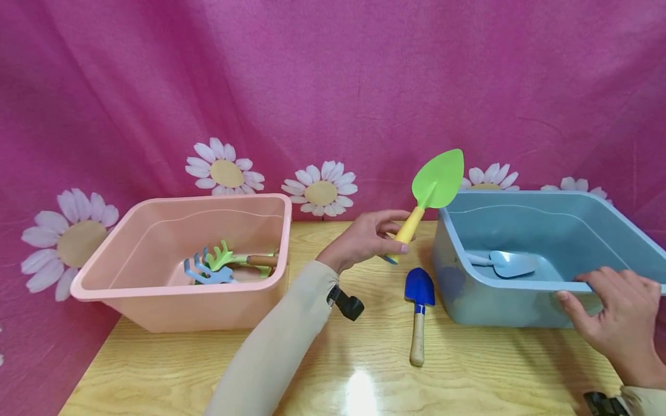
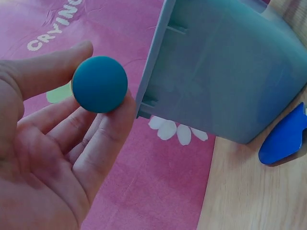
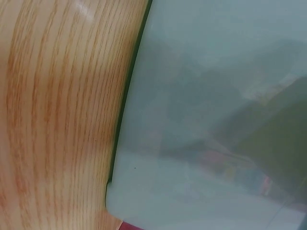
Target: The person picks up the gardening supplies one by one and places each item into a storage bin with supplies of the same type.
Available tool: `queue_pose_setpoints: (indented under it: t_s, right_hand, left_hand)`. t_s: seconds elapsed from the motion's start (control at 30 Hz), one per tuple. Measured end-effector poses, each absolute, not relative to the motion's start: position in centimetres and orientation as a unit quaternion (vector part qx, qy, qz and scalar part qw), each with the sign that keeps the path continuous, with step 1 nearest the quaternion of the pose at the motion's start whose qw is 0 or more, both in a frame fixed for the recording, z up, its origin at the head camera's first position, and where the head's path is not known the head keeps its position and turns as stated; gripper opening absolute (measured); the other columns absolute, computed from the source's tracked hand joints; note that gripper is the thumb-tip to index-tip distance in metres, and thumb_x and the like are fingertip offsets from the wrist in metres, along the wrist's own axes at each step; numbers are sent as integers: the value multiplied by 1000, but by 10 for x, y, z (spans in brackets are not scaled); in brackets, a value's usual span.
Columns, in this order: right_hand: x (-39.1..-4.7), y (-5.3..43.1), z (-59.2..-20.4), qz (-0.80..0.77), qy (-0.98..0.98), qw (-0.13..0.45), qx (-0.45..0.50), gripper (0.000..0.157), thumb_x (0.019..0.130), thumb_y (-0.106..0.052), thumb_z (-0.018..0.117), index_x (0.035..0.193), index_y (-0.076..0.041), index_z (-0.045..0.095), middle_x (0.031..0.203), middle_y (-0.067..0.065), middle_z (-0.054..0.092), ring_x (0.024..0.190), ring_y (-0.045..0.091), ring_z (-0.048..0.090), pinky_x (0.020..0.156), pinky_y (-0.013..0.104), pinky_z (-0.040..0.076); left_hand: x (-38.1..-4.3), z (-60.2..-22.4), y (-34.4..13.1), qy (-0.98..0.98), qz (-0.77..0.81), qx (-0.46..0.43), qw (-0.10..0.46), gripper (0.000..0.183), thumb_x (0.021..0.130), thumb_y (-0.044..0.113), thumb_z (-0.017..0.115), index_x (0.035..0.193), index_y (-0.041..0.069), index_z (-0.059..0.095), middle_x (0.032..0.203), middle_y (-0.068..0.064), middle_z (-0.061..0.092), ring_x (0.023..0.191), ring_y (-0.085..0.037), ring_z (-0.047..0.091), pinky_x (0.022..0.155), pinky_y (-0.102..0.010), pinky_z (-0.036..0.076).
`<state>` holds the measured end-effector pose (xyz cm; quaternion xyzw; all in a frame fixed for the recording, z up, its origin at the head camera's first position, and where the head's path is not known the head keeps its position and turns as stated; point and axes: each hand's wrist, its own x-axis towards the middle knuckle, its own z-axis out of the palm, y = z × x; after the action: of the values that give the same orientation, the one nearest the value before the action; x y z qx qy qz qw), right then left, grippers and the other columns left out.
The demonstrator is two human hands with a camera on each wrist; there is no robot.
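Note:
My left hand pinches the yellow handle of a small garden trowel between thumb and fingers. Its green leaf-shaped blade points up and right, in the air left of the blue tub. In the left wrist view the handle's round blue end cap faces the camera. My right hand grips the tub's near rim, thumb on the outer wall. Inside that tub lies a light blue trowel. A dark blue trowel with a wooden handle lies on the table, just left of the tub.
At the left stands a pink tub with several garden tools in it, among them a green hand rake and a blue hand rake. Behind the wooden table hangs a magenta cloth with daisies.

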<state>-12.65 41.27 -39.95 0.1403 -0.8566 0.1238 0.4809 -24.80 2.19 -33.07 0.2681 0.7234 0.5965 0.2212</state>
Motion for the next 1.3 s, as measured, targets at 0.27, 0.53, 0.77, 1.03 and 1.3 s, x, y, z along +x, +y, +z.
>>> queue_pose_setpoints:
  t_s: [0.27,0.53,0.77,1.03,1.3]
  right_hand:
    - [-126,412,-400,120,-857,481,140,89,87,-80,39,74,5,61,62,22,55,64,41,39,73,58,21]
    - [-126,412,-399,113,-852,489,147,88,88,-79,39,73,5,61,60,21,53,62,40,39,71,57,21]
    - [-127,409,-397,129,-838,505,160,84,88,-77,44,70,4,61,57,16,51,62,31,36,69,48,20]
    - [-125,413,-399,121,-853,486,148,86,89,-77,41,73,5,60,61,19,53,66,36,36,76,59,18]
    - [-125,414,-399,118,-853,486,149,84,89,-77,41,73,4,60,61,18,54,66,36,37,75,56,20]
  left_hand:
    - [-255,-324,27,729,575,281,243,65,87,8,73,146,16,47,136,-12,64,108,-19,67,76,-28,56]
    - [-265,-310,37,737,541,320,251,62,86,9,74,144,13,50,133,-15,65,104,-19,67,74,-30,58]
    - [-270,-294,51,735,531,338,252,63,86,8,72,145,14,50,131,-13,66,101,-16,68,71,-30,56]
    - [-270,-289,75,698,571,329,281,63,87,6,72,145,16,49,131,-13,66,98,-14,69,74,-30,56]
    - [-270,-290,103,695,568,334,287,64,86,9,74,144,19,51,134,-10,66,94,-6,69,73,-27,56]
